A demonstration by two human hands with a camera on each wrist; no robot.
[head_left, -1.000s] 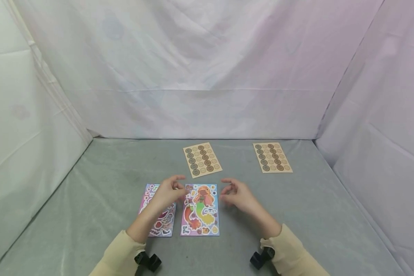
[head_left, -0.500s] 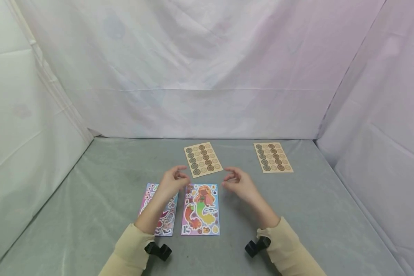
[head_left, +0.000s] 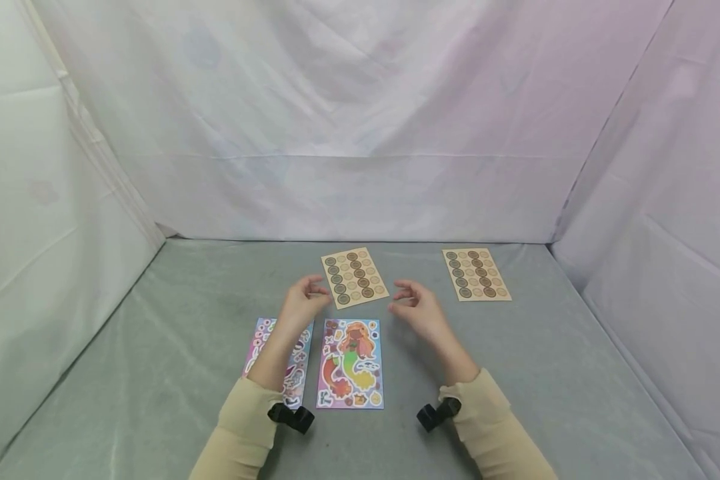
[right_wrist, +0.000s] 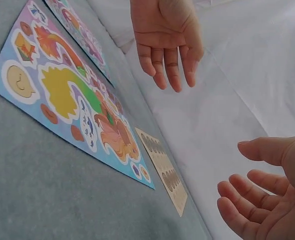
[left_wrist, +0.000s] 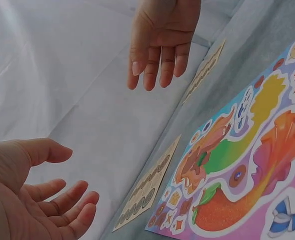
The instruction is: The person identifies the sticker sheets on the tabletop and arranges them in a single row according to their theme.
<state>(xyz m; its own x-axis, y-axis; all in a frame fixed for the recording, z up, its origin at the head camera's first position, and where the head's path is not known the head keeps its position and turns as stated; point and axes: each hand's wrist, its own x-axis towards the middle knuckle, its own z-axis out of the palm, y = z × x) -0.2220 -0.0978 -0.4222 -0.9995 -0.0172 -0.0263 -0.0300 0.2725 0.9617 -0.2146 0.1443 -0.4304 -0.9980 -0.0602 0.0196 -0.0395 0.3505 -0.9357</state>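
- The tan sheet of round stickers [head_left: 355,277] lies flat and askew on the grey worktop [head_left: 516,367], beyond the mermaid sticker sheet [head_left: 351,365], with no hand gripping it.
- The left hand [head_left: 300,303] hangs just beside its left edge; its fingers are loosely bent, thumb apart from them, nothing between.
- The right hand [head_left: 419,310] mirrors this near the opposite corner, fingers likewise relaxed, thumb apart and holding nothing. Both wrist views show the hands raised over the worktop.
- The step in hand looks like placing the hands either side of the tan sheet. Taking it would call for lowering both and pinching its thin edges evenly.
- Nearer the person, the mermaid sheet lies squarely, the purple sticker sheet [head_left: 300,363] to its left, partly hidden under the left forearm.
- Off to the right lies the second tan sheet [head_left: 477,274], well apart from both hands.
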